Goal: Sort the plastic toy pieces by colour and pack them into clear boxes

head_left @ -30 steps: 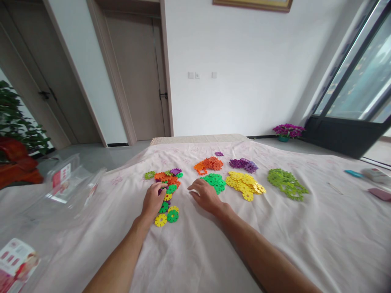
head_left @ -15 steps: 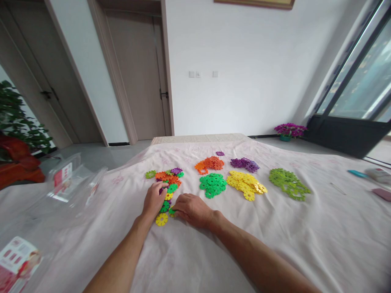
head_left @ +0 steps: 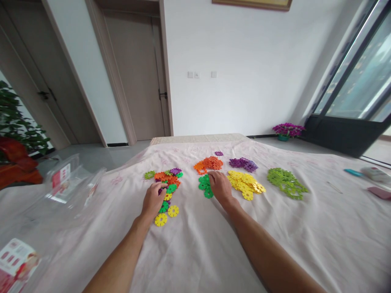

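My left hand (head_left: 154, 199) rests at the near left side of a mixed pile of plastic interlocking discs, fingers curled around a purple disc (head_left: 163, 190). Orange discs (head_left: 167, 177), green discs (head_left: 171, 188) and other colours lie around it. Nearby are two yellow discs, a front one (head_left: 160, 219) and another (head_left: 173, 211) to its right. My right hand (head_left: 220, 186) is over the right part of the green pile (head_left: 205, 185), with its fingers bent down. Its fingertips are mostly hidden, and I cannot make out what they hold.
Sorted piles lie on the pale cloth (head_left: 195, 244): orange (head_left: 212, 162), purple (head_left: 242, 163), yellow (head_left: 244, 183) and light green (head_left: 286, 182). A single purple disc (head_left: 218, 153) lies behind. Clear plastic packaging (head_left: 64, 179) is at left; a blue object (head_left: 353, 172) at right.
My right hand has moved right and away from me, from beside the mixed pile with a green disc to the green pile. A yellow disc shows where it was. My left hand has hardly moved.
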`<state>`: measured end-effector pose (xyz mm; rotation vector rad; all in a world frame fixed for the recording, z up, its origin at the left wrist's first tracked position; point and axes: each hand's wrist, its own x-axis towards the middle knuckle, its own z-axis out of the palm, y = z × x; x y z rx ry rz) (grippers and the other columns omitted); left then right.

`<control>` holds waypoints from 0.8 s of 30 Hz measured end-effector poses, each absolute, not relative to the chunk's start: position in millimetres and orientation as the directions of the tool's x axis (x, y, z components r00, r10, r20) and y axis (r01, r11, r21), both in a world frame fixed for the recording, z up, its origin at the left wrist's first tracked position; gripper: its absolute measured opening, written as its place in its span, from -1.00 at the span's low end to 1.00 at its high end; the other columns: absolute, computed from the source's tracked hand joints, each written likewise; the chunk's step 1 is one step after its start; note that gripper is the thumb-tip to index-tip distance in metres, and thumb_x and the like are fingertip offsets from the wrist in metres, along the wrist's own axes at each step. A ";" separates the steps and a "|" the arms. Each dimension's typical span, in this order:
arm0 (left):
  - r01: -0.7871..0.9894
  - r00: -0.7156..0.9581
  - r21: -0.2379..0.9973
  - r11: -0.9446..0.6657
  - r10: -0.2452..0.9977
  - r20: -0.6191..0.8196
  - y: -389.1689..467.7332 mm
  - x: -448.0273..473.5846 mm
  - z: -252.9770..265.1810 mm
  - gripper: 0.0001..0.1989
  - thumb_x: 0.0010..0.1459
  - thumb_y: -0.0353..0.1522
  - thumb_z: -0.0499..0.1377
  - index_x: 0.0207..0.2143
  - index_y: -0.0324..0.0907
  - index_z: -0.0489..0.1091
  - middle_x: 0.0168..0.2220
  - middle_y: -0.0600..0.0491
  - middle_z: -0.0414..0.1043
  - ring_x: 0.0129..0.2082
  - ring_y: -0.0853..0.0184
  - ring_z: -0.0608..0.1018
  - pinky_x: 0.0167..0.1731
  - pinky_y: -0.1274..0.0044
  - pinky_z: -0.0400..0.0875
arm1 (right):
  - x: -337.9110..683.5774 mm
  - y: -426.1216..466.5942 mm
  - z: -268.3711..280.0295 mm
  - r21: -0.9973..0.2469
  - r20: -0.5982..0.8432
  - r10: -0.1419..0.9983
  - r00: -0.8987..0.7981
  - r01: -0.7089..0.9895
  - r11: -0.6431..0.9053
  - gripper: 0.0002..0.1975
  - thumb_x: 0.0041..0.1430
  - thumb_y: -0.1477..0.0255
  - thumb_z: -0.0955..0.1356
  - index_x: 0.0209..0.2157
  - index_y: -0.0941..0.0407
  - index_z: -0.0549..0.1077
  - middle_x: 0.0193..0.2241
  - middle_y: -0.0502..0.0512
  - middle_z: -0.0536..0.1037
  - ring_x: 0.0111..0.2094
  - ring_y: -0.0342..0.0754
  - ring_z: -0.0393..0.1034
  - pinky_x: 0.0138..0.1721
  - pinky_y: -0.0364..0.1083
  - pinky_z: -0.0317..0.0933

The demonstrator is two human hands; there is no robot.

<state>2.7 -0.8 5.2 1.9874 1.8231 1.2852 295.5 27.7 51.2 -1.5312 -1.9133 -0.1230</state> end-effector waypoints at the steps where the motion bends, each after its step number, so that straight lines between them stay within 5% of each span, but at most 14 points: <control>1: 0.740 -0.108 0.624 -0.250 0.872 0.477 -0.5 2.6 4.7 -0.73 0.13 -0.34 0.07 -0.19 -0.13 0.52 -0.07 -0.03 0.47 0.03 0.21 0.46 0.14 0.35 0.29 | 301.3 30.2 50.6 -0.327 0.551 0.832 -0.061 0.902 0.283 -0.72 0.32 0.39 0.19 -0.19 0.08 0.53 -0.27 0.08 0.56 -0.19 -0.04 0.37 -0.14 -0.12 0.09; 10: 0.744 -0.111 0.619 -0.251 0.867 0.485 -2.0 2.7 5.5 -0.73 0.12 -0.35 0.07 -0.20 -0.15 0.52 -0.07 -0.03 0.47 0.02 0.21 0.47 0.13 0.34 0.30 | 306.5 29.9 47.8 -0.314 0.560 0.827 -0.043 0.913 0.260 -0.77 0.20 0.48 0.30 -0.16 0.04 0.56 -0.19 0.14 0.52 -0.11 0.05 0.27 -0.05 -0.03 0.08; 18: 0.750 -0.100 0.612 -0.250 0.872 0.479 -1.9 3.3 7.0 -0.72 0.13 -0.35 0.06 -0.18 -0.15 0.52 -0.06 -0.04 0.47 0.04 0.20 0.46 0.14 0.32 0.29 | 245.9 -5.6 47.9 -0.347 0.435 0.671 -0.600 0.576 0.740 -0.79 0.18 0.34 0.39 -0.14 0.03 0.54 -0.22 0.07 0.52 -0.18 -0.04 0.34 -0.12 -0.09 0.15; 24: 0.753 -0.098 0.609 -0.249 0.873 0.478 -5.2 4.1 9.6 -0.72 0.13 -0.36 0.05 -0.18 -0.15 0.51 -0.07 -0.03 0.47 0.03 0.23 0.46 0.15 0.35 0.28 | 224.1 -28.6 50.3 -0.239 0.314 0.531 -0.787 0.476 0.847 -0.55 0.11 0.03 0.37 -0.06 -0.01 0.51 -0.17 0.08 0.49 -0.17 -0.01 0.29 -0.16 -0.07 0.11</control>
